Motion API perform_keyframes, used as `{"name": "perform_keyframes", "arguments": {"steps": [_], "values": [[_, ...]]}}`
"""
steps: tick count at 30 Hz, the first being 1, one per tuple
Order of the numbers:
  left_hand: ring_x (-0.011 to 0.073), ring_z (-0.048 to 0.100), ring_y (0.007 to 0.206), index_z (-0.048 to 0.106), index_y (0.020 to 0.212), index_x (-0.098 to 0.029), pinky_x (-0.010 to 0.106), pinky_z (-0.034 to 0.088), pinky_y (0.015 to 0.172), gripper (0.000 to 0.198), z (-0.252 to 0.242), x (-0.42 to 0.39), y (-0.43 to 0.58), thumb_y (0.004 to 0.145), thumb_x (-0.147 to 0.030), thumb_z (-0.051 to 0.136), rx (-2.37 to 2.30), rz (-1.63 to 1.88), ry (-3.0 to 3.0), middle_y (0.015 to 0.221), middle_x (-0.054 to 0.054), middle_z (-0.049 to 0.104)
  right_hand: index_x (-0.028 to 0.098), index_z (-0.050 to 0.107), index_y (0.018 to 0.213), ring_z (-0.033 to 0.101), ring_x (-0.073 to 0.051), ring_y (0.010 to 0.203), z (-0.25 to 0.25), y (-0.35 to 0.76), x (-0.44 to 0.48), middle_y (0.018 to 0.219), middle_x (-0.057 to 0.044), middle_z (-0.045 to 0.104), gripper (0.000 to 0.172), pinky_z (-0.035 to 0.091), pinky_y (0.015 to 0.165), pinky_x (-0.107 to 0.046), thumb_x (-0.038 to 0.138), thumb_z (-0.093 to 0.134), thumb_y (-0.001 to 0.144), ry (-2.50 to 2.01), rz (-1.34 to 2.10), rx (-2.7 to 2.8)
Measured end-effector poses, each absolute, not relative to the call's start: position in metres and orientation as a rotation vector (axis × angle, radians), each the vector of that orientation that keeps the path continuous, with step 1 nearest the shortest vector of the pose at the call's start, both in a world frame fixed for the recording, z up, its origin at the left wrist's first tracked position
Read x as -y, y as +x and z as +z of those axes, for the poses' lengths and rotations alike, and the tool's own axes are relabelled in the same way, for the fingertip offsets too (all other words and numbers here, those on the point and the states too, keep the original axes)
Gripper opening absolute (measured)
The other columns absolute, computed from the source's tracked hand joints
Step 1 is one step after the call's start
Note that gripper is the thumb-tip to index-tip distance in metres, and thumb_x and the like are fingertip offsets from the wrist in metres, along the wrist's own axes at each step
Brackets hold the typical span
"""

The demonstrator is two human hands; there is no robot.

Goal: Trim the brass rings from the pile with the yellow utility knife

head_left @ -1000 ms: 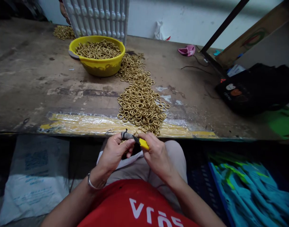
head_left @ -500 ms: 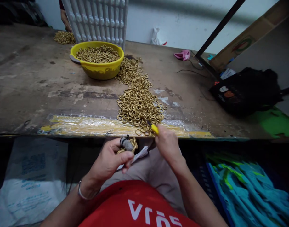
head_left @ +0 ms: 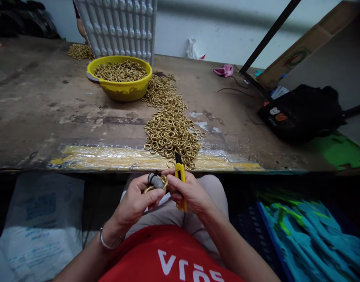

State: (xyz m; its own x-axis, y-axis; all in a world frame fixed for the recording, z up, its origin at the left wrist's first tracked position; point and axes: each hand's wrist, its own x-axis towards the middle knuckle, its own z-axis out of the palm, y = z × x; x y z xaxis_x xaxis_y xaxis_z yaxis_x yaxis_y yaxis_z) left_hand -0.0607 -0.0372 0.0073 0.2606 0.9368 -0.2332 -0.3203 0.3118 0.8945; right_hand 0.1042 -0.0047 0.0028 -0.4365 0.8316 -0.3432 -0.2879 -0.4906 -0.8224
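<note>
Left hand (head_left: 137, 196): curled, holding a few gold rings (head_left: 165, 181) beside its grey finger wrap (head_left: 157, 181).
Right hand (head_left: 191, 192): closed around a yellow cutter (head_left: 182, 174), blade (head_left: 178, 158) pointing away; its fingertips seem to touch a ring, though that spot is unclear.
Ring pile (head_left: 171, 131): on the table (head_left: 50, 125), from front edge to yellow basin (head_left: 124, 89).

We count 1 yellow cutter (head_left: 180, 172) in our right hand (head_left: 189, 191), 2 ring piles (head_left: 171, 131) and 1 basin (head_left: 125, 92) beyond that grip, and 1 black bag (head_left: 303, 111) to its right.
</note>
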Motion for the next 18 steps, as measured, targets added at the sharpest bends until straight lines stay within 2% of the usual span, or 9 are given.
{"name": "perform_keyframes", "arguments": {"steps": [3,5,11,15,18], "values": [[0.0087,0.049,0.058,0.068,0.084,-0.015,0.019,0.04,0.052,0.017,0.008,0.037,-0.061,0.073,-0.025,0.077,-1.016,0.973,0.984,0.071,0.001,0.061,0.016,0.061,0.094,0.031,-0.002,0.04,0.004,0.107,0.005,0.056,0.008,0.047,0.035,0.025,0.038,-0.016,0.04,0.076,0.074,-1.011,1.962,0.919],[0.0105,0.054,0.066,0.07,0.084,-0.016,0.02,0.044,0.059,0.015,0.008,0.037,-0.062,0.072,-0.02,0.078,-1.067,0.971,1.034,0.08,0.003,0.065,0.015,0.062,0.091,0.034,-0.003,0.041,0.004,0.108,0.006,0.057,0.007,0.049,0.033,0.027,0.039,-0.016,0.038,0.077,0.073,-1.028,1.92,0.931],[0.0055,0.039,0.043,0.064,0.082,-0.016,0.016,0.03,0.04,0.022,-0.002,0.035,-0.062,0.074,-0.032,0.075,-1.005,1.075,0.767,0.055,-0.005,0.053,0.018,0.064,0.089,0.038,-0.005,0.042,0.004,0.107,0.013,0.053,0.007,0.049,0.027,0.03,0.041,-0.018,0.034,0.078,0.072,-1.084,1.714,0.97],[0.0044,0.04,0.042,0.059,0.081,-0.016,0.015,0.029,0.038,0.026,-0.002,0.035,-0.057,0.071,-0.03,0.078,-1.041,1.069,0.707,0.059,-0.005,0.056,0.018,0.065,0.086,0.041,-0.007,0.042,0.005,0.101,0.017,0.054,0.006,0.051,0.022,0.033,0.041,-0.019,0.034,0.076,0.074,-1.131,1.616,0.993],[0.005,0.043,0.043,0.06,0.082,-0.015,0.015,0.032,0.039,0.027,0.003,0.036,-0.052,0.073,-0.034,0.077,-1.068,1.022,0.756,0.059,-0.004,0.057,0.019,0.064,0.085,0.042,-0.007,0.043,0.003,0.097,0.018,0.058,0.005,0.053,0.022,0.034,0.04,-0.019,0.035,0.075,0.075,-1.123,1.578,0.969]]}}
